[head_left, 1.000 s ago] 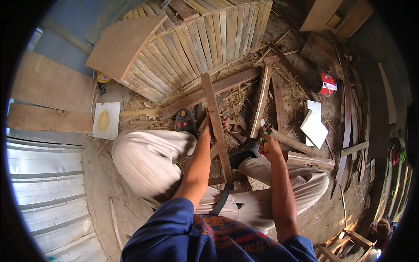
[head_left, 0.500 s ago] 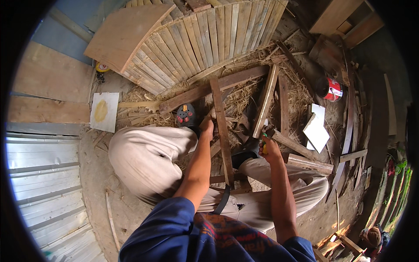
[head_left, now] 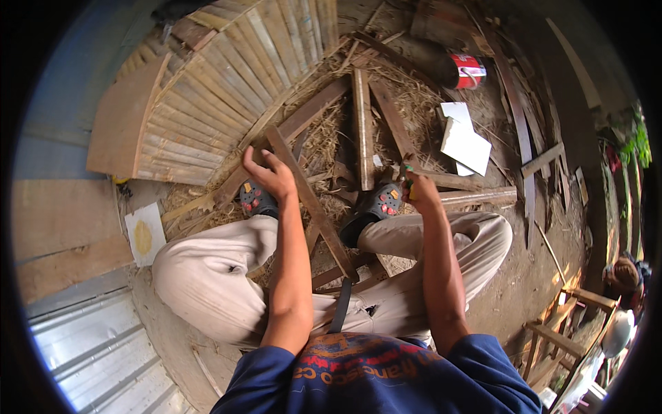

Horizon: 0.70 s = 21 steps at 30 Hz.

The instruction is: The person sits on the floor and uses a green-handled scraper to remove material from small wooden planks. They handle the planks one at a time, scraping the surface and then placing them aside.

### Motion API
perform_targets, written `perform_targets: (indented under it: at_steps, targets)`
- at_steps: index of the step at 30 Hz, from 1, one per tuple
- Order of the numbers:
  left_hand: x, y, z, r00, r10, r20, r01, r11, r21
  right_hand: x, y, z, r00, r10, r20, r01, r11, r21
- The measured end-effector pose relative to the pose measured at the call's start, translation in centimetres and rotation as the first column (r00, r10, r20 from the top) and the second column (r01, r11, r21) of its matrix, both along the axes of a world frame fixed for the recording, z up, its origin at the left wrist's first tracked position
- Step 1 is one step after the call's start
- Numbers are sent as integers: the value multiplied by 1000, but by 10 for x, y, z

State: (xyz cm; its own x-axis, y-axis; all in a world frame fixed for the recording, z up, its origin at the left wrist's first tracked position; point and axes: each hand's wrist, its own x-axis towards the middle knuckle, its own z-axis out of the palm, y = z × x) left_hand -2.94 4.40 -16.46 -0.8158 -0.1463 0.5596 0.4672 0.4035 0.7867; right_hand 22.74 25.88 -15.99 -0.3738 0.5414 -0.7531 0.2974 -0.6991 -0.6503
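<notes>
My left hand (head_left: 274,178) is raised with its fingers apart, holding nothing, near the upper end of a dark wooden strip (head_left: 314,207). That strip slants from beside the hand down toward my lap. In my right hand (head_left: 422,192) the fingers are closed round a hand tool (head_left: 408,181) with a green and yellow handle; its dark head is too small to name. A pale-edged wooden bar (head_left: 363,131) lies just left of the tool, and another dark bar (head_left: 392,119) beyond it. My feet in dark clogs (head_left: 380,203) rest among these pieces.
A curved slatted wooden panel (head_left: 200,103) stands at the far left, with a brown board (head_left: 124,127) against it. White sheets (head_left: 466,146) and a red can (head_left: 467,71) lie to the right. Wood shavings (head_left: 321,141) cover the ground. At lower right sits a wooden frame (head_left: 558,338), near another person (head_left: 624,276).
My view has turned to the right. The left hand has come away from low beside the dark strip and lifted with its fingers spread. My right hand still grips the tool.
</notes>
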Motion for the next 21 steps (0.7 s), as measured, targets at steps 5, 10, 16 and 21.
perform_targets:
  at_steps: [5, 10, 16, 21]
  targets:
    - [10, 44, 35, 903, -415, 114, 415, 910, 23, 84, 34, 72, 958, -226, -180, 258, 948, 185]
    - [95, 102, -35, 599, -651, 466, 798, 444, -407, 124, 27, 46, 966, -257, 17, 249, 947, 204]
    - [169, 139, -99, 536, -490, 687, 819, 104, -565, 121, 44, 1, 962, -269, -49, 270, 963, 17]
    - [186, 145, -104, 498, -478, 724, 844, 74, -532, 120, 35, -2, 966, -258, -11, 258, 965, 42]
